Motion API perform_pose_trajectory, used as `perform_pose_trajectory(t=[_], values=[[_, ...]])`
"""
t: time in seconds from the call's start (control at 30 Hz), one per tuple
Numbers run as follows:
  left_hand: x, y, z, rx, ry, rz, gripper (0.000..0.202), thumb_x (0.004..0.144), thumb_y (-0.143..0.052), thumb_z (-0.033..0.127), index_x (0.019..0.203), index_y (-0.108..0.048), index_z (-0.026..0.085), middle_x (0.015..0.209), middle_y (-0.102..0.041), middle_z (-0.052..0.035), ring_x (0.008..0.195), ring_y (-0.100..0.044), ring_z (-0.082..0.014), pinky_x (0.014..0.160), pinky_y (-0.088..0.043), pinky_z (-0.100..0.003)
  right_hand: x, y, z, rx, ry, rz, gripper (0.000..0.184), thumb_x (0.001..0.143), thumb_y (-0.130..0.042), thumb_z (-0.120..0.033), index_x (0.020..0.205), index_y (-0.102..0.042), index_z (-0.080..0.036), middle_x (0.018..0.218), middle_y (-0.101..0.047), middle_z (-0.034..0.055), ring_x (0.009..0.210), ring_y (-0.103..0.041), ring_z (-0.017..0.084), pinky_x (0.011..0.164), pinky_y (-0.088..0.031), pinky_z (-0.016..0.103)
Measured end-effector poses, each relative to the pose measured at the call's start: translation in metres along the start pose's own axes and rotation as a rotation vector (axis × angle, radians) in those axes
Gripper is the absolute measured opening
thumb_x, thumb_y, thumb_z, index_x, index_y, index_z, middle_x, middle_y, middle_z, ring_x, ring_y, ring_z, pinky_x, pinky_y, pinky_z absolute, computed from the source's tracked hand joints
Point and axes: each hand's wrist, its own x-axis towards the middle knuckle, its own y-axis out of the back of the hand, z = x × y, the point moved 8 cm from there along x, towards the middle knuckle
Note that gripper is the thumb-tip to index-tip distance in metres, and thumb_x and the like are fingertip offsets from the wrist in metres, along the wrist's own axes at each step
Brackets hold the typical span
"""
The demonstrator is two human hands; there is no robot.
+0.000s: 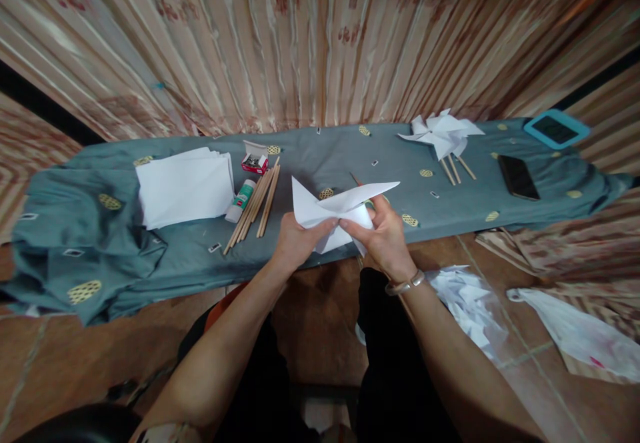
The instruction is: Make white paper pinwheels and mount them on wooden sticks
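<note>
A white paper pinwheel (334, 213) with folded, pointed blades is held between both hands just above the table's front edge. My left hand (300, 239) grips its left side, thumb pressed near the centre. My right hand (387, 236) pinches the right side, its thumb meeting the left one at the middle. The fingers under the paper are partly hidden. A thin brown tip (356, 179) shows behind the paper, and I cannot tell what it belongs to. To the left lie several wooden sticks (255, 206), a green and white glue stick (241, 201) and a small red box (255, 163) of metal pieces.
A stack of white paper (185, 186) lies on the left of the cloth-covered table (300, 156). Several pinwheels on sticks (443, 135), a dark phone (519, 177) and a blue-framed tablet (556, 129) are on the right. A plastic bag of paper scraps (467, 303) sits on the floor.
</note>
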Motion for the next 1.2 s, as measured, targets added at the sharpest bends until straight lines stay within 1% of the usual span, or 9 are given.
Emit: perform_pose_trajectory(t=[0.23,0.47,0.63,0.73,0.83,0.93,1.1,1.2], values=[[0.001,0.0,-0.001,0.003,-0.023,0.012,0.034,0.059,-0.079,0.038,0.08,-0.075,0.011,0.082,-0.076,-0.0086,0.074,-0.07,-0.0221,0.065,-0.056,-0.03,0.001,0.0,0.0,-0.013,-0.008,0.038,0.082,0.059,-0.082,-0.044,0.13,-0.045,-0.026,0.088,-0.074,0.0027,0.079,-0.07,0.026,0.073,-0.058,0.042],[0.001,-0.002,0.001,-0.053,-0.035,-0.009,0.034,0.061,-0.079,0.035,0.084,-0.075,0.01,0.085,-0.076,-0.0092,0.074,-0.07,-0.0218,0.068,-0.056,-0.031,0.002,-0.002,0.004,-0.003,-0.008,0.017,0.068,0.061,-0.081,-0.041,0.121,-0.051,-0.025,0.089,-0.073,0.0029,0.079,-0.07,0.026,0.074,-0.058,0.043],[0.002,0.001,-0.002,-0.034,-0.027,0.024,0.033,0.059,-0.08,0.035,0.081,-0.075,0.011,0.082,-0.076,-0.008,0.073,-0.07,-0.0211,0.066,-0.056,-0.03,0.003,-0.004,0.007,0.023,-0.023,0.002,0.066,0.062,-0.081,-0.042,0.118,-0.051,-0.028,0.098,-0.073,0.0027,0.077,-0.07,0.024,0.073,-0.058,0.042],[0.003,0.002,-0.003,-0.021,-0.026,0.026,0.034,0.059,-0.08,0.037,0.081,-0.074,0.011,0.081,-0.076,-0.0076,0.073,-0.069,-0.0211,0.066,-0.056,-0.03,0.004,-0.004,0.007,0.029,-0.029,0.009,0.064,0.061,-0.081,-0.041,0.117,-0.051,-0.028,0.098,-0.073,0.0022,0.075,-0.069,0.024,0.072,-0.058,0.042],[0.003,0.003,-0.004,0.0,-0.014,0.03,0.035,0.058,-0.08,0.038,0.08,-0.074,0.011,0.08,-0.075,-0.0071,0.073,-0.069,-0.0214,0.064,-0.055,-0.029,0.004,-0.003,0.007,0.006,-0.028,0.015,0.062,0.062,-0.08,-0.042,0.114,-0.052,-0.027,0.093,-0.073,0.0018,0.075,-0.069,0.024,0.07,-0.057,0.041],[0.003,0.003,-0.004,0.011,-0.011,0.035,0.034,0.057,-0.081,0.038,0.076,-0.073,0.012,0.077,-0.074,-0.0067,0.071,-0.068,-0.0211,0.062,-0.054,-0.028,0.004,-0.004,0.008,-0.01,-0.036,0.019,0.063,0.061,-0.08,-0.045,0.115,-0.051,-0.027,0.087,-0.072,0.0009,0.073,-0.069,0.024,0.069,-0.056,0.04],[0.002,0.002,-0.004,0.0,-0.023,0.02,0.03,0.058,-0.08,0.037,0.072,-0.072,0.011,0.071,-0.073,-0.0055,0.063,-0.065,-0.0181,0.056,-0.052,-0.026,0.005,-0.003,0.01,0.013,-0.051,0.043,0.069,0.057,-0.082,-0.046,0.115,-0.05,-0.027,0.086,-0.072,0.0006,0.074,-0.069,0.023,0.07,-0.056,0.04],[0.003,0.001,-0.005,-0.027,-0.021,0.021,0.029,0.059,-0.079,0.035,0.073,-0.073,0.011,0.07,-0.073,-0.0055,0.063,-0.065,-0.0175,0.057,-0.052,-0.026,0.006,-0.002,0.012,0.009,-0.056,0.05,0.068,0.057,-0.081,-0.045,0.114,-0.05,-0.026,0.085,-0.071,0.0002,0.07,-0.067,0.022,0.069,-0.056,0.039]])
